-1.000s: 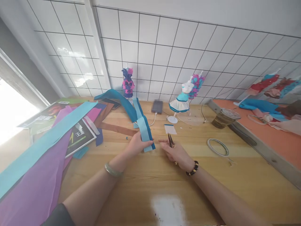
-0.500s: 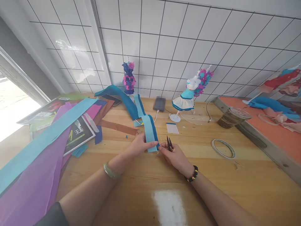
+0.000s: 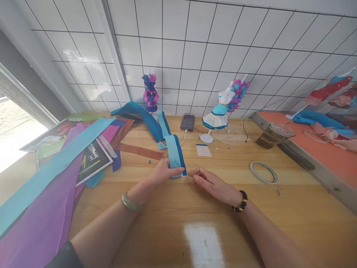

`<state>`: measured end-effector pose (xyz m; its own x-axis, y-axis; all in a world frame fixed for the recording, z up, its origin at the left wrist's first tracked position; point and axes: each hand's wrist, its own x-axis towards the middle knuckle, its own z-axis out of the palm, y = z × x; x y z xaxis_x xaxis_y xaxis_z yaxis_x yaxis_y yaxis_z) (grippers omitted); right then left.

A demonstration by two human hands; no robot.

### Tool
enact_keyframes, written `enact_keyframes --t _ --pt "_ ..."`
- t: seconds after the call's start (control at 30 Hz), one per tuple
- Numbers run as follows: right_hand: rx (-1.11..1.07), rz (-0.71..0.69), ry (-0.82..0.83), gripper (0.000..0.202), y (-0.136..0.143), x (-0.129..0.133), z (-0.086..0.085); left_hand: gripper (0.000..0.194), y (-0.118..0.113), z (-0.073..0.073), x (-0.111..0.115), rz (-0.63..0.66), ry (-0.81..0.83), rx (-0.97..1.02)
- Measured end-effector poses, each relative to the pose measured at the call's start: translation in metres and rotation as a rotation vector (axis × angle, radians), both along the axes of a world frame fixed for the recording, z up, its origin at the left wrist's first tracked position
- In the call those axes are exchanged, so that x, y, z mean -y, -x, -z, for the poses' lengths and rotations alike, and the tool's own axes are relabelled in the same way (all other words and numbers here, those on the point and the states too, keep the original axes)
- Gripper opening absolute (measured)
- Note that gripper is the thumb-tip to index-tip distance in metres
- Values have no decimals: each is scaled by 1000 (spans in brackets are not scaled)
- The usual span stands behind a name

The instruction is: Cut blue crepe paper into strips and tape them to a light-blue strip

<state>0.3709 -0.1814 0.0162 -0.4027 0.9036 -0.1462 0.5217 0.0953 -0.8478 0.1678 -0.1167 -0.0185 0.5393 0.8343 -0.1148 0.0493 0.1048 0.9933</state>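
Note:
My left hand (image 3: 164, 172) pinches the near end of a light-blue paper strip (image 3: 173, 150) with a darker blue band along its right edge, thumb on top. The strip runs back across the table and bends upward in places. My right hand (image 3: 210, 182) is closed around small dark scissors (image 3: 190, 174), whose thin blades point left at the strip's near corner. Most of the scissors is hidden in the fingers. Tiny scraps lie by the blade tips. Behind them is a small white card (image 3: 203, 150) with a blue top edge.
Coloured paper sheets (image 3: 55, 167) and magazines (image 3: 96, 158) pile up at left. Two small dressed figures, one navy and pink (image 3: 151, 93), one blue and white (image 3: 219, 111), stand by the tiled wall. A tape roll (image 3: 263, 172), a cup (image 3: 275, 136) and an orange board (image 3: 320, 149) are at right.
My right hand has drawn back to the right from the strip's end. The scissors, upright in the hand before, have swung down to point left. My left hand still pinches the strip.

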Motion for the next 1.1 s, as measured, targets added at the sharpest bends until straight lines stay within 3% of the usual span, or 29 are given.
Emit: enact_keyframes --t 0.17,0.37,0.6,1.1 --pt "10 -46 154 37 -6 0 -6 32 1 -2 2 44 -41 -25" --pt "-52 -137 278 41 -5 2 -3 30 3 -8 3 205 -67 -66" --pt "-56 -204 284 42 3 1 0 30 3 -12 4 310 -114 -116" --pt "-14 -248 198 40 9 -2 3 31 4 -10 1 353 -156 -177"
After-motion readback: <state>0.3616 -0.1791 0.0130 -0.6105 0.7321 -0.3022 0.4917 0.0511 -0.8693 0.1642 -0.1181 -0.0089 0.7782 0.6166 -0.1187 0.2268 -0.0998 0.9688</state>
